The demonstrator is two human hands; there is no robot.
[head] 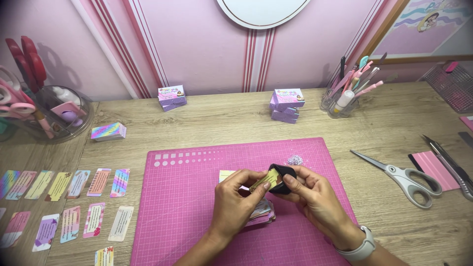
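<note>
Over the middle of the pink cutting mat [197,197], my left hand [236,197] pinched a small yellow card [262,181], feeding its corner into the black corner punch [283,178] gripped in my right hand [315,197]. Next, I judged, came squaring the corner and squeezing firmly.

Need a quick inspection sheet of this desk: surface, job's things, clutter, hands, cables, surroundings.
Surface: wooden desk with pink cutting mat.
Job's things: yellowish card fed into black corner punch; card pile under the hands; paper trimmings on the mat.
Clutter: colourful cards laid in rows at left; scissors; card boxes; pen holder.
Hands: left hand grips the card; right hand grips the punch.
Cables: nothing seen.
Surroundings: pink striped wall.
</note>
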